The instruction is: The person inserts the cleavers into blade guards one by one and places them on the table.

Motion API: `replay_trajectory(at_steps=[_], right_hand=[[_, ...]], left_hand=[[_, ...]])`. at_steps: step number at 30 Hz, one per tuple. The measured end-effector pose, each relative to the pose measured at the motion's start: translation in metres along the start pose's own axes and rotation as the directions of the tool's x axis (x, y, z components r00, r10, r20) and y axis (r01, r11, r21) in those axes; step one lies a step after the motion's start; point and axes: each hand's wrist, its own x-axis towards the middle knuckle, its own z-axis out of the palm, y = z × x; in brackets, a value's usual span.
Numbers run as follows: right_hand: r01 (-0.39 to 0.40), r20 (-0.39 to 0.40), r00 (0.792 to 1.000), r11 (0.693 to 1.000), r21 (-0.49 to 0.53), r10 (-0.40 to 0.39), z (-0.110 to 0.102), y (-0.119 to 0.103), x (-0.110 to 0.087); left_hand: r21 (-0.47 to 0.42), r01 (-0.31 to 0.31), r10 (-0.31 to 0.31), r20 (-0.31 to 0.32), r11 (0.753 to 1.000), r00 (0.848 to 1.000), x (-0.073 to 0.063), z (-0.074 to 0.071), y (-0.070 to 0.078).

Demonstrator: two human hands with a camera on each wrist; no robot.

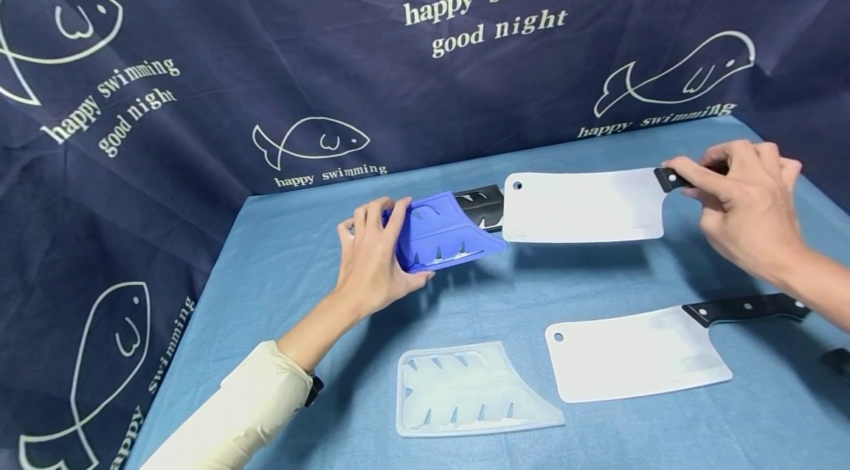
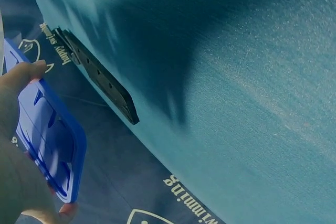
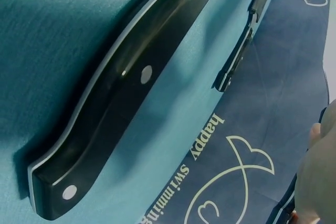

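My left hand [image 1: 375,256] grips a blue blade sheath [image 1: 432,230] by its left end, above the table; the sheath's wide slanted end faces right. My right hand [image 1: 753,204] holds a cleaver [image 1: 584,206] by its black handle, blade pointing left. In the head view the blade's front edge meets the sheath's right tip; whether they touch I cannot tell. Behind them lies a black sheath [image 1: 485,206], partly covered by the blue sheath and the blade. A black knife handle [image 3: 236,56] lies near the back edge in the right wrist view.
A second cleaver [image 1: 637,352] lies at the front right, its black handle [image 3: 126,87] large in the right wrist view. Left of it lies a translucent whitish sheath [image 1: 471,389]. Blue cloth [image 1: 299,249] covers the table. A dark printed curtain [image 1: 319,35] hangs behind.
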Motion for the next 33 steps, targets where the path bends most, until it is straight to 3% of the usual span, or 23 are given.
replay_trajectory(at_steps=[7, 18, 22, 33], right_hand=[[0.006, -0.011, 1.000, 1.000, 0.004, -0.006, 0.000, -0.003, 0.000], [0.084, -0.056, 0.995, 0.996, -0.036, -0.086, -0.002, -0.013, 0.009], [0.066, -0.088, 0.994, 0.997, -0.030, -0.068, -0.003, -0.011, 0.009], [0.055, -0.082, 0.995, 0.998, -0.031, -0.057, -0.002, -0.012, 0.005]], left_hand=[[0.008, 0.005, -0.005, 0.002, 1.000, 1.000, 0.001, -0.001, 0.001], [0.009, 0.014, -0.014, -0.001, 1.000, 1.000, 0.002, -0.002, 0.003], [0.003, 0.008, -0.008, -0.001, 1.000, 1.000, 0.001, -0.002, 0.003], [-0.003, 0.014, -0.014, 0.001, 1.000, 1.000, -0.001, -0.002, 0.003]])
